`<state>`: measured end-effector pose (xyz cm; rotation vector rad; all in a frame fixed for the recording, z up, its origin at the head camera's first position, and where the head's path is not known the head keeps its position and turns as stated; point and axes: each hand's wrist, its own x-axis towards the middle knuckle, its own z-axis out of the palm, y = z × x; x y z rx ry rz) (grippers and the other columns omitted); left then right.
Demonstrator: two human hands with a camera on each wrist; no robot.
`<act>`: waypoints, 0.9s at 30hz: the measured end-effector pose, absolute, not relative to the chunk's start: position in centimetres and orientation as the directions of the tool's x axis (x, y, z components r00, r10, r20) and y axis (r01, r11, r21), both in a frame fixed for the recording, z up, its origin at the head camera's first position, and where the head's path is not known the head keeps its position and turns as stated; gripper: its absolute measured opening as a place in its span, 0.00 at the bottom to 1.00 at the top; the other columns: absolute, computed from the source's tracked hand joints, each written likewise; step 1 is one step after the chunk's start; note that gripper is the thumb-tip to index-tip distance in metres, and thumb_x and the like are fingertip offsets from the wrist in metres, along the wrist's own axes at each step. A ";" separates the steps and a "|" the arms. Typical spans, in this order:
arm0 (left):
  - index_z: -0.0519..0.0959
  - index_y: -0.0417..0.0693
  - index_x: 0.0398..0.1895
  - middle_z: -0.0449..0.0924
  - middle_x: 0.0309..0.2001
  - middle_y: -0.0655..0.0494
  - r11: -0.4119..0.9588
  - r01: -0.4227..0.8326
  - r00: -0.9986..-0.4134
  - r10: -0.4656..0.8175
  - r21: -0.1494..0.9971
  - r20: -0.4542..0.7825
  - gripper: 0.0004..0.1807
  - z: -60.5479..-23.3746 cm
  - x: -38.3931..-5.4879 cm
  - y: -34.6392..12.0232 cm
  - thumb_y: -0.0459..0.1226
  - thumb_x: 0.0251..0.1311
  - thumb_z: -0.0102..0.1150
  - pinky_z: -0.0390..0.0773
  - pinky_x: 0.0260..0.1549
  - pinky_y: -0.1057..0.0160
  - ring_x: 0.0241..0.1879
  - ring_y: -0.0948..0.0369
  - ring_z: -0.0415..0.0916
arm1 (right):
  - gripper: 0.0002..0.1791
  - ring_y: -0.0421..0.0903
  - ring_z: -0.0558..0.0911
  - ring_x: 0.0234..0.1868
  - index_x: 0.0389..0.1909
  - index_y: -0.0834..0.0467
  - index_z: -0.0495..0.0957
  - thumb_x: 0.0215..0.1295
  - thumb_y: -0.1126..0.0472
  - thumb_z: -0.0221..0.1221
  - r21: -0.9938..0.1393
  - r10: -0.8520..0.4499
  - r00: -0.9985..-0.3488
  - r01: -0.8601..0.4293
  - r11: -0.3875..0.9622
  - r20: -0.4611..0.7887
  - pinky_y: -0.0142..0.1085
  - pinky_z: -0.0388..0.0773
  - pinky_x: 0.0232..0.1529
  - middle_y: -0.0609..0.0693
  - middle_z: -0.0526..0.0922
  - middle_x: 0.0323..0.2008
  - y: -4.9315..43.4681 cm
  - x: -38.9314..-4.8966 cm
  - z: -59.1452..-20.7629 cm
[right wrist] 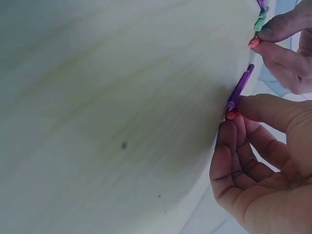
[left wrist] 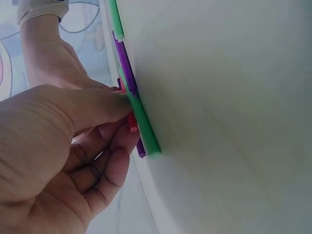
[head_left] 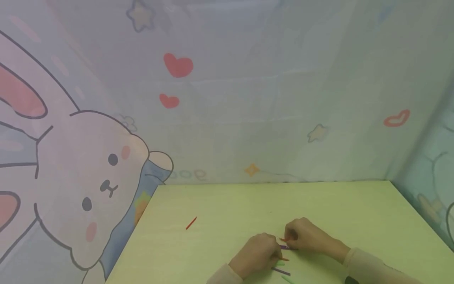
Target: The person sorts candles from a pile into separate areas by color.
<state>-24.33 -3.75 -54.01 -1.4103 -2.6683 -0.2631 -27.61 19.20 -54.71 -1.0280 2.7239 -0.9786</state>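
Note:
In the head view my left hand [head_left: 258, 254] and right hand [head_left: 305, 235] work close together at the table's near side. The left thumb and fingers pinch an orange-red stick [head_left: 285, 259]; its end [left wrist: 133, 126] pokes out between them in the left wrist view. Between the right thumb and fingertips is a red stick [right wrist: 230, 115], held low over the tabletop. A purple stick [right wrist: 241, 87] lies right beside the right fingertips. Just below the left hand are a green stick [head_left: 280, 264], another purple stick [head_left: 281, 271] and a second green stick [head_left: 288, 279].
A lone red stick [head_left: 191, 223] lies on the left part of the pale yellow table [head_left: 227, 205]. Behind the table hangs a printed cloth [head_left: 248, 98] with hearts and stars, and a large cartoon rabbit [head_left: 95, 169] fills its left side.

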 end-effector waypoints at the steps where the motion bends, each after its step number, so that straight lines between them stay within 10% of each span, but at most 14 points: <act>1: 0.92 0.61 0.34 0.87 0.32 0.72 0.552 0.827 -0.562 0.807 0.105 0.180 0.08 -54.0 -24.3 -3.8 0.34 0.57 0.72 0.75 0.45 0.79 0.33 0.78 0.77 | 0.08 0.31 0.76 0.26 0.29 0.49 0.84 0.57 0.65 0.73 -0.594 -0.616 -0.775 -0.565 0.573 0.144 0.29 0.77 0.28 0.34 0.79 0.24 19.2 -27.6 -54.7; 10: 0.92 0.63 0.31 0.86 0.29 0.72 0.570 0.822 -0.554 0.793 0.013 0.254 0.04 -52.5 -24.3 -4.4 0.47 0.63 0.72 0.72 0.31 0.79 0.27 0.76 0.75 | 0.09 0.31 0.75 0.27 0.28 0.48 0.83 0.57 0.64 0.74 -0.576 -0.614 -0.778 -0.564 0.591 0.132 0.29 0.76 0.28 0.33 0.78 0.24 19.0 -27.6 -54.7; 27: 0.92 0.53 0.36 0.89 0.35 0.65 0.681 0.712 -0.696 0.652 0.169 0.302 0.05 -49.0 -27.0 -8.4 0.33 0.61 0.73 0.81 0.39 0.73 0.37 0.69 0.83 | 0.09 0.31 0.77 0.27 0.28 0.48 0.83 0.59 0.64 0.73 -0.599 -0.612 -0.782 -0.546 0.585 0.115 0.30 0.78 0.29 0.35 0.80 0.26 19.0 -27.6 -54.7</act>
